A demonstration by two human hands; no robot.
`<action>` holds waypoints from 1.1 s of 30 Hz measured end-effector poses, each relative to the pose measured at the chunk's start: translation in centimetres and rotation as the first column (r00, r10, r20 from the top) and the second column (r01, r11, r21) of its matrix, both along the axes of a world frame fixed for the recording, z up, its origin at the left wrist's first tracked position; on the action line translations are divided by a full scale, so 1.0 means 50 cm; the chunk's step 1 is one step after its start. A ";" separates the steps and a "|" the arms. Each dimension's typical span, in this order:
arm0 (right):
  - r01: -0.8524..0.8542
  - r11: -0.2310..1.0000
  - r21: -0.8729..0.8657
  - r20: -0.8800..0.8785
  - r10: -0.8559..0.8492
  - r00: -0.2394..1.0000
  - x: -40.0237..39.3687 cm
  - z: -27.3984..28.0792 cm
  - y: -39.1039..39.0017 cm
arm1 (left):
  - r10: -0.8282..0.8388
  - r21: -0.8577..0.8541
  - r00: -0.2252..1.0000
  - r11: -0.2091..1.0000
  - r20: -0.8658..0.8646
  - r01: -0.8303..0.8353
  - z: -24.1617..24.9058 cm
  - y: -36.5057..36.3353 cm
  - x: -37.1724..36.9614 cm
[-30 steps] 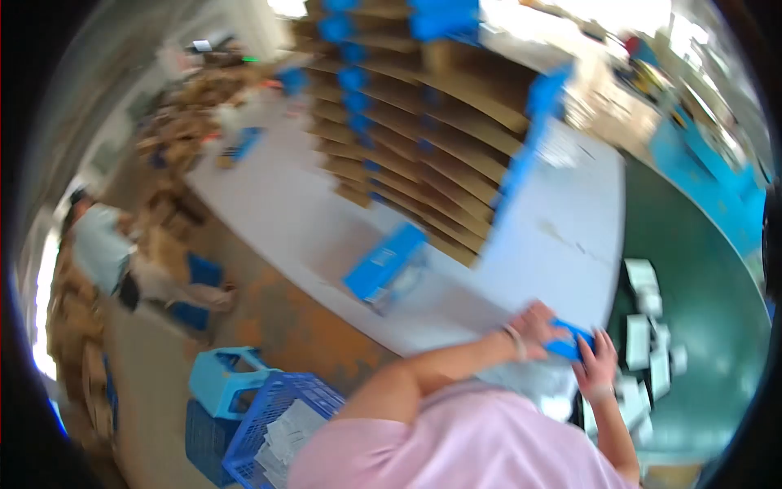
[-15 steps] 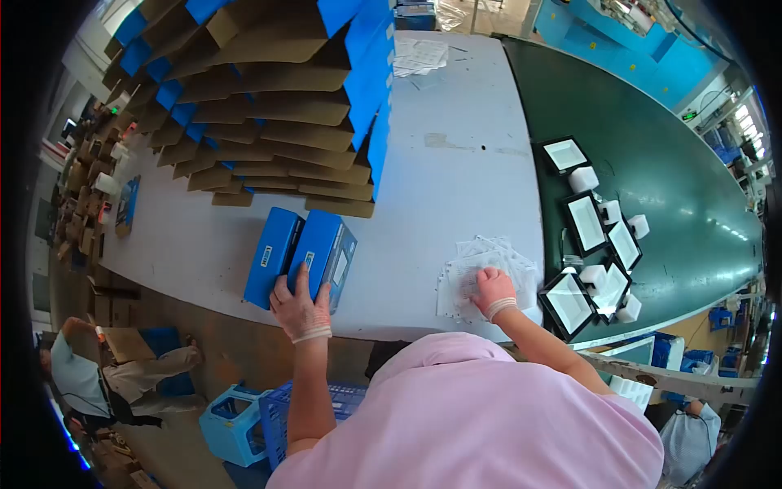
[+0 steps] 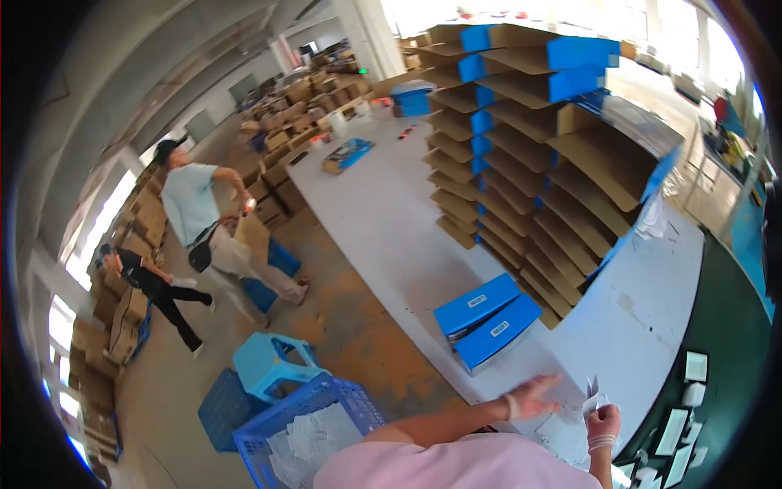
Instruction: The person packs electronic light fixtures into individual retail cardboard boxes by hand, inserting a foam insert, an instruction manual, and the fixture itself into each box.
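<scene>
Pinched in my right hand (image 3: pixel 604 420) is a small folded paper sheet (image 3: pixel 592 398), raised over the pile of printed papers (image 3: pixel 562 440) near the table's edge. My left hand (image 3: pixel 533 397) is open beside it, fingers stretched toward the sheet and holding nothing. Two closed blue boxes lie side by side on the pale table, just beyond my left hand: a farther blue box (image 3: pixel 475 303) and a nearer blue box (image 3: pixel 498 332), both with a small white label. My right forearm and body partly hide the paper pile.
A tall stack of open blue-and-brown cartons (image 3: pixel 529 171) stands on the table (image 3: pixel 391 220). Several black-framed white devices lie on the green surface (image 3: pixel 709 326) at right. Left of the table are a blue basket (image 3: pixel 358 399) with papers, a light-blue stool (image 3: pixel 273 363) and two people.
My view has swung left. My left hand has let go of the blue boxes and come over toward my right hand, which has lifted a paper sheet off the pile.
</scene>
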State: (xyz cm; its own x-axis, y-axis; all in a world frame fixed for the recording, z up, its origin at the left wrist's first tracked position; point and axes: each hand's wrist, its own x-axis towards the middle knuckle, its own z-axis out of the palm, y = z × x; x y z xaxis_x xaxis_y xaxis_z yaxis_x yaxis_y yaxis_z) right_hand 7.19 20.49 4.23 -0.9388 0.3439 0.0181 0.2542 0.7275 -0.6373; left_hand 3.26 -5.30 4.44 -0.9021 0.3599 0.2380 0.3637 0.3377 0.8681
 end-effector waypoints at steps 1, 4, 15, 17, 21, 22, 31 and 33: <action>-0.064 0.997 -0.036 -0.113 0.059 0.992 -0.011 -0.011 -0.007 | -0.047 0.122 0.990 0.992 0.135 0.031 -0.019 0.022 0.002; -0.378 0.925 0.047 -0.159 0.380 0.911 -0.010 0.138 -0.107 | -0.459 0.553 0.634 0.831 0.622 0.059 0.020 0.094 -0.021; 0.254 0.281 -0.926 0.165 -0.303 0.938 0.081 0.082 0.057 | -0.671 0.679 0.198 0.599 0.715 -0.423 0.075 0.130 -0.018; 0.247 0.413 -0.876 0.112 -0.325 0.939 0.123 0.083 0.076 | -0.647 0.721 0.340 0.672 0.682 -0.167 -0.056 0.120 -0.073; 0.351 0.434 -0.830 0.197 -0.361 0.911 0.172 0.098 0.085 | -0.349 0.186 0.868 0.936 0.354 0.300 0.080 0.192 -0.089; 0.362 0.420 -0.832 0.207 -0.371 0.905 0.175 0.094 0.086 | -0.354 0.015 0.905 0.933 0.237 0.361 0.096 0.212 -0.095; 0.419 0.155 -0.895 0.284 -0.526 0.801 0.209 0.037 0.124 | -0.450 -0.041 0.883 0.888 0.133 0.459 -0.001 0.310 -0.091; 0.424 0.098 -0.900 0.303 -0.558 0.772 0.223 0.013 0.133 | -0.446 -0.015 0.889 0.893 0.104 0.450 0.017 0.302 -0.093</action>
State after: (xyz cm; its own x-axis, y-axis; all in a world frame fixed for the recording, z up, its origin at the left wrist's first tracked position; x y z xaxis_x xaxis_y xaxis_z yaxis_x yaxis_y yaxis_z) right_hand 18.36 27.13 4.90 -0.5707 0.5724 -0.5888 0.2036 -0.5960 -0.7768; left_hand -1.41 9.78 5.31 -0.6607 0.7380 0.1372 0.4002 0.1917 0.8962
